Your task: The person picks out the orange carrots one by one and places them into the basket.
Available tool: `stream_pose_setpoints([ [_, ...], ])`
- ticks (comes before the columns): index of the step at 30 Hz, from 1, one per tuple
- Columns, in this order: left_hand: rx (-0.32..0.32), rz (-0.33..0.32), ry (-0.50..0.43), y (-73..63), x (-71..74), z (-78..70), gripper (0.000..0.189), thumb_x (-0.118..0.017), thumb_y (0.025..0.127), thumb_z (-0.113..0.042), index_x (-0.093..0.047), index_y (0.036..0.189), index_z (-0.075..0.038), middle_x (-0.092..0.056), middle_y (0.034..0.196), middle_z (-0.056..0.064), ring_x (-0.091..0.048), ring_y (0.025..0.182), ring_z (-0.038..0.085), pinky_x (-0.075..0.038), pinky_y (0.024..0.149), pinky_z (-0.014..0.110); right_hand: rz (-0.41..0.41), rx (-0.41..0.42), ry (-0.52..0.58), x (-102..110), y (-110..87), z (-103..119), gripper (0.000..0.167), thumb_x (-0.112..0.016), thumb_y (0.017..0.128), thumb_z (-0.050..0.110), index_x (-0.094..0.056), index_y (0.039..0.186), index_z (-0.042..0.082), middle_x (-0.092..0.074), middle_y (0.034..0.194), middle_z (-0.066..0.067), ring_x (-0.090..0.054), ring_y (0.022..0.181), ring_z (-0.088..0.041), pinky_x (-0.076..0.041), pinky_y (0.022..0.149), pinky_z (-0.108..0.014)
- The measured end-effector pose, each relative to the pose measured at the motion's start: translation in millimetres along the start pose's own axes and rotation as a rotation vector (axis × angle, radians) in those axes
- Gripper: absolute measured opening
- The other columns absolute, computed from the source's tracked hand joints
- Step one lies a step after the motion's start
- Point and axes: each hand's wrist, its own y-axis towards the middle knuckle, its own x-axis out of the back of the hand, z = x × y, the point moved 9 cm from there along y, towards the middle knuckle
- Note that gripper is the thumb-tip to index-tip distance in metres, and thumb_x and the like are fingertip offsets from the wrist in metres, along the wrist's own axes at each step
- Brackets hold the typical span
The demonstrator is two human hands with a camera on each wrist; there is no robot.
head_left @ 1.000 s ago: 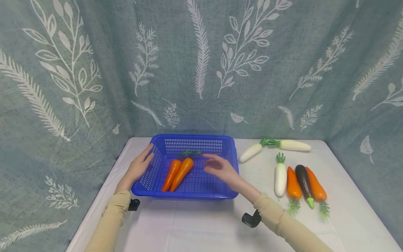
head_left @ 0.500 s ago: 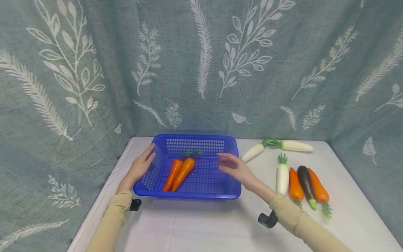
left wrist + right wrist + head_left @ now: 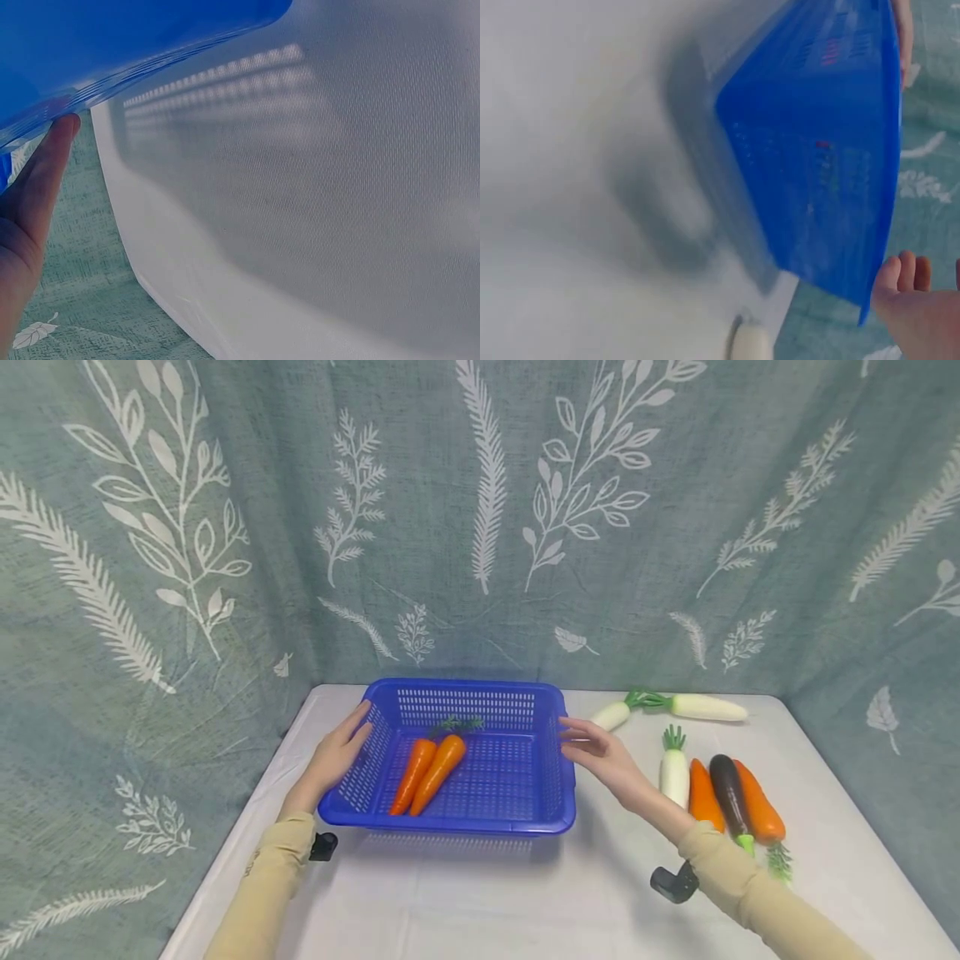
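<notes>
Two orange carrots point(image 3: 437, 774) with green tops lie in a blue plastic basket point(image 3: 450, 826) on the white table. My left hand point(image 3: 330, 764) rests along the basket's left rim with its fingers extended. In the left wrist view, a digit of the left hand point(image 3: 37, 187) touches the basket's edge. At the right rim is my right hand point(image 3: 607, 764), its fingers loosely bent and holding nothing. The right wrist view has the right hand point(image 3: 919, 304) close against the basket's rim point(image 3: 889, 217); whether it touches is hard to tell.
To the right, a white radish point(image 3: 674, 772), an eggplant point(image 3: 729, 789) and two more carrots point(image 3: 761, 806) lie side by side, partly covered by the right arm. Two other radishes point(image 3: 705, 707) lie behind them. A patterned green curtain point(image 3: 450, 527) hangs along the table's back.
My right hand has moved right, from above the inside of the basket to its right rim. The left hand has stayed at the left rim. The carrots have not moved inside the basket.
</notes>
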Motion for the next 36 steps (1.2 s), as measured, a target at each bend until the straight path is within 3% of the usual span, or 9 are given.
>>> stream_pose_setpoints([
  [6, 0.002, 0.004, -0.011, -1.4, -0.7, -0.8, 0.055, -0.037, 0.107, -0.025, -0.022, 0.154, 0.000, -0.020, 0.158, 0.021, -0.019, 0.145, 0.040, -0.015, 0.118, 0.054, -0.030, -0.048, -0.044, 27, -4.7, -9, 0.051, -0.061, 0.095, 0.007, -0.044, 0.142, -0.004, -0.053, 0.131, -0.032, -0.053, 0.121, -0.043, -0.042, 0.105, -0.050],
  [12, -0.010, 0.002, -0.011, -1.9, -0.3, -3.8, 0.055, -0.037, 0.107, -0.025, -0.023, 0.153, 0.001, -0.021, 0.158, 0.022, -0.019, 0.144, 0.041, -0.016, 0.117, 0.054, -0.063, -0.092, -0.101, 56, -13.6, -14, 0.055, -0.060, 0.098, 0.014, -0.040, 0.146, -0.002, -0.048, 0.136, -0.033, -0.049, 0.125, -0.044, -0.036, 0.109, -0.054],
  [20, -0.020, -0.013, -0.012, -2.1, 0.0, -5.0, 0.055, -0.037, 0.107, -0.027, -0.025, 0.153, 0.001, -0.023, 0.157, 0.021, -0.021, 0.144, 0.040, -0.016, 0.117, 0.053, -0.025, -0.187, -0.158, 89, -30.3, -21, 0.062, -0.057, 0.100, 0.024, -0.030, 0.153, 0.004, -0.040, 0.144, -0.030, -0.040, 0.131, -0.046, -0.032, 0.110, -0.058],
  [22, -0.015, -0.013, -0.015, -2.7, 0.3, -5.5, 0.055, -0.037, 0.107, -0.027, -0.025, 0.153, 0.001, -0.023, 0.157, 0.021, -0.021, 0.144, 0.040, -0.016, 0.117, 0.053, -0.035, -0.194, -0.173, 98, -33.8, -22, 0.062, -0.056, 0.101, 0.025, -0.029, 0.153, 0.005, -0.041, 0.144, -0.030, -0.045, 0.129, -0.039, -0.036, 0.109, -0.052],
  [25, -0.017, -0.009, -0.010, -2.8, 0.7, -7.1, 0.055, -0.037, 0.107, -0.028, -0.025, 0.153, 0.001, -0.023, 0.157, 0.022, -0.020, 0.144, 0.040, -0.016, 0.117, 0.053, -0.073, -0.195, -0.176, 114, -37.8, -24, 0.062, -0.056, 0.101, 0.025, -0.029, 0.153, 0.003, -0.040, 0.143, -0.031, -0.055, 0.118, -0.017, -0.046, 0.102, -0.033],
  [28, -0.016, -0.008, -0.007, -2.6, 1.1, -7.1, 0.055, -0.037, 0.107, -0.027, -0.025, 0.153, 0.001, -0.023, 0.157, 0.021, -0.020, 0.144, 0.040, -0.016, 0.117, 0.053, -0.112, -0.185, -0.182, 130, -40.3, -28, 0.062, -0.056, 0.101, 0.024, -0.029, 0.152, 0.001, -0.039, 0.142, -0.033, -0.054, 0.104, 0.004, -0.047, 0.090, -0.016],
  [36, -0.020, -0.006, -0.002, -2.4, 1.7, -7.3, 0.055, -0.037, 0.107, -0.027, -0.025, 0.153, 0.002, -0.022, 0.157, 0.021, -0.020, 0.144, 0.040, -0.016, 0.117, 0.053, -0.150, -0.199, -0.240, 165, -47.6, -37, 0.062, -0.057, 0.100, 0.023, -0.029, 0.151, 0.000, -0.040, 0.141, -0.035, -0.051, 0.098, 0.010, -0.049, 0.084, -0.014],
])
